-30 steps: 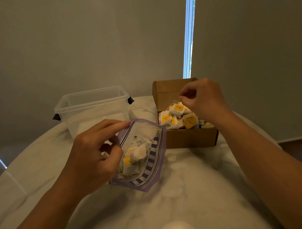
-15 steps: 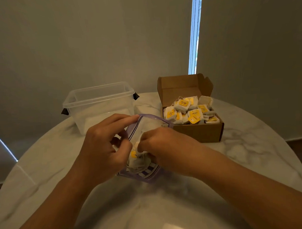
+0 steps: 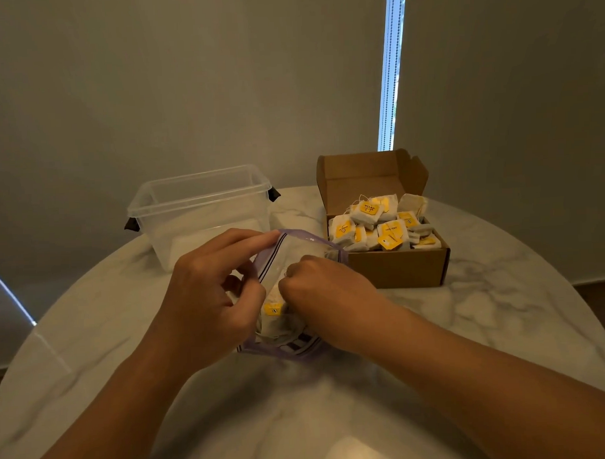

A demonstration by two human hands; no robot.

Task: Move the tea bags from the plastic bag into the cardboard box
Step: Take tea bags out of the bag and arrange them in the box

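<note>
Bag — one — left hand grips, right hand inside.

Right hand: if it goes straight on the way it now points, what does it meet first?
Probably the tea bags inside the bag; the right hand may already touch them.

Left forearm enters from the near left, bare, angled toward the centre. Left hand is back-up. Its index finger is stretched far and right along the rim of the plastic bag, with the thumb bent below it, the two pinching that rim. Remaining fingers are loosely curled between them.

Right forearm enters from the near right, bare, angled toward the centre. Right hand is knuckles-up, fingers curled downward inside the bag's mouth. Its fingertips are hidden, so a grip cannot be confirmed.

The hands sit just beside each other.
</note>
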